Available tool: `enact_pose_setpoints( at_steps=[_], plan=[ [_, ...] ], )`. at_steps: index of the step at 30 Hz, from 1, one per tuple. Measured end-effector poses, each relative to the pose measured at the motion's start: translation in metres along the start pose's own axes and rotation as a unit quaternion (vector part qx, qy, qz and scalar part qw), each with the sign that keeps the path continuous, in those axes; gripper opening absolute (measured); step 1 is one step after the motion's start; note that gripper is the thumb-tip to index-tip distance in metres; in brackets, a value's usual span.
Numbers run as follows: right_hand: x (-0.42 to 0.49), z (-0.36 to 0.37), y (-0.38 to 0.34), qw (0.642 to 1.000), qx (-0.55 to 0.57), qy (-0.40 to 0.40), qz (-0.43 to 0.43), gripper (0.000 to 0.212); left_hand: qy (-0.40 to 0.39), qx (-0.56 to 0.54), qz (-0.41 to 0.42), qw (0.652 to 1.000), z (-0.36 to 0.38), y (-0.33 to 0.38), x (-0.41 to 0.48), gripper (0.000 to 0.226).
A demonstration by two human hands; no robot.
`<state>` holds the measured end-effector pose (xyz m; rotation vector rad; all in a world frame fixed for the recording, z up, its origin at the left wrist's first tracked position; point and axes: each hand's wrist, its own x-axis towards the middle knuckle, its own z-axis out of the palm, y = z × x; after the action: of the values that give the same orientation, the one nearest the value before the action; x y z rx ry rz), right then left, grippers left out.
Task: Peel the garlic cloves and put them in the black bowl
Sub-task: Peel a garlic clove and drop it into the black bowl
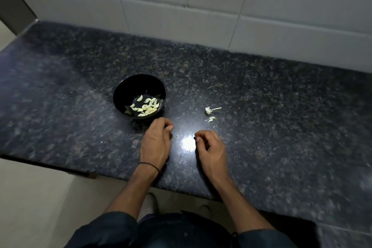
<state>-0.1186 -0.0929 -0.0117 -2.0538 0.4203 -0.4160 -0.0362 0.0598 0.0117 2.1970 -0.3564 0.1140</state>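
**A:** On the left, our black bowl (120, 90) stands on the counter (281, 106), with the peeled cloves (147, 105) lying toward its near right side.

**B:** Just in front of it is our left hand (156, 141), fingers curled under. Our right hand (210, 147) is apart from it and curled the same way. We cannot tell whether either one pinches a clove.

**A:** Farther right lie a garlic stub (209, 109) and some small bits (211, 119).

**B:** If those bits are cloves, we could take them for skins and leave them. Our left hand is also near the bowl, so a careless swing could knock it.
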Motion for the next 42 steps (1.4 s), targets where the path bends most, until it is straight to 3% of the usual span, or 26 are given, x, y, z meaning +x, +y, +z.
enact_pose_setpoints(
  at_steps=[4, 7, 17, 20, 23, 25, 28, 32, 37, 42],
  plan=[
    [-0.001, 0.001, -0.002, 1.0, -0.001, 0.006, -0.017, 0.014, 0.088, -0.012, 0.043, 0.995, -0.029, 0.012, 0.022, 0.008],
    [0.0, 0.002, -0.002, 1.0, -0.014, 0.007, -0.024, 0.014, 0.129, 0.018, 0.005, 0.991, -0.046, -0.001, 0.044, 0.01],
    [0.0, 0.003, -0.002, 1.0, -0.025, 0.013, -0.008, 0.016, 0.091, 0.023, -0.066, 0.993, -0.056, -0.018, 0.054, 0.015],
    [0.003, 0.001, -0.004, 0.999, 0.006, -0.001, 0.044, 0.015, 0.111, -0.022, -0.057, 0.992, -0.06, -0.012, 0.051, 0.017],
    [0.01, -0.008, -0.012, 0.982, 0.131, 0.005, 0.133, 0.014, 0.136, -0.053, 0.0, 0.989, -0.059, 0.002, 0.043, 0.019],
    [0.017, -0.018, -0.012, 0.977, 0.15, 0.056, 0.138, 0.02, 0.115, -0.073, 0.032, 0.99, -0.049, 0.012, 0.036, 0.021],
    [0.035, -0.031, -0.001, 0.983, 0.072, 0.131, 0.105, 0.015, -0.002, -0.09, 0.05, 0.995, -0.016, 0.016, 0.025, 0.021],
    [0.061, -0.041, 0.007, 0.992, -0.03, 0.109, 0.048, 0.014, -0.146, -0.103, 0.022, 0.984, 0.019, 0.013, 0.015, 0.026],
    [0.072, -0.036, 0.014, 0.995, -0.094, 0.022, -0.005, 0.023, -0.158, -0.039, 0.035, 0.986, 0.03, 0.013, 0.012, 0.026],
    [0.073, -0.027, 0.018, 0.992, -0.121, 0.031, -0.025, 0.023, -0.162, -0.026, 0.046, 0.985, 0.029, 0.009, 0.009, 0.024]
  ],
)
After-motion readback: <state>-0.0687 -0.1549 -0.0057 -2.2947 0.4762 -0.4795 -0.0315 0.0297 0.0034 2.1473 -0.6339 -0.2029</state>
